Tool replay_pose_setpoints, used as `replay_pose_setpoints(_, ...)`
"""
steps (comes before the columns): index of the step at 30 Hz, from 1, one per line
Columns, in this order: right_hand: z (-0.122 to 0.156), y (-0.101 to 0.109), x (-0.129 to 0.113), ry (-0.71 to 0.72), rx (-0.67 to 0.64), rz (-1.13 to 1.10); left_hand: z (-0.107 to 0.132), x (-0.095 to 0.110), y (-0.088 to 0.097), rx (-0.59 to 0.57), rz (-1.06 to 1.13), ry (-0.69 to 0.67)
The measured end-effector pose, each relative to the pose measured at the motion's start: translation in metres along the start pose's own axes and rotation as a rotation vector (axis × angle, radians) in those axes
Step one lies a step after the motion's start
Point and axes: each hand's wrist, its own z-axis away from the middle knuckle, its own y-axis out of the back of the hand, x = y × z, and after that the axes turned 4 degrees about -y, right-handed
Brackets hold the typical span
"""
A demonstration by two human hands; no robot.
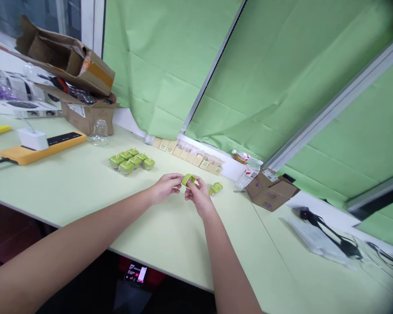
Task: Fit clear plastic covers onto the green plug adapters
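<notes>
A small hollow green lid [187,178] is held up above the table, its open side partly turned toward me. My right hand [199,194] grips it, with the thumb at its opening. At the lid's left edge, my left hand [166,187] pinches it between the fingertips. Just right of my hands stands a green-topped mold [216,188] with a small handle. Further left, several similar ice-pop molds [131,160] with green lids and clear bottoms stand in a cluster.
Small cardboard boxes [190,155] line the wall. An orange power strip [42,148], a clear jar [100,133] and open cartons [85,115] are at left. Plastic bottles [247,176], a brown box [270,189] and black cables [334,235] lie right. A lit phone [136,273] is below the table edge.
</notes>
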Motion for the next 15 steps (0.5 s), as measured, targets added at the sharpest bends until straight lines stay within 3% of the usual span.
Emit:
replay_pose_setpoints(4, -0.006, 0.016, 0.001, 0.126, 0.187, 0.239, -0.004, 0.001, 0.005, 0.082, 0.046, -0.001)
replay_pose_setpoints(7, -0.012, 0.034, 0.011, 0.161, 0.376, 0.603, -0.006, 0.001, 0.01, 0.104, 0.088, 0.021)
replay_pose_setpoints(11, -0.013, 0.047, 0.026, 0.116, 0.274, 0.941, -0.007, 0.003, 0.011, 0.131, 0.075, 0.018)
replay_pose_setpoints(15, -0.014, 0.041, 0.031, 0.127, 0.24, 0.812, -0.008, 0.005, 0.011, 0.171, 0.075, 0.006)
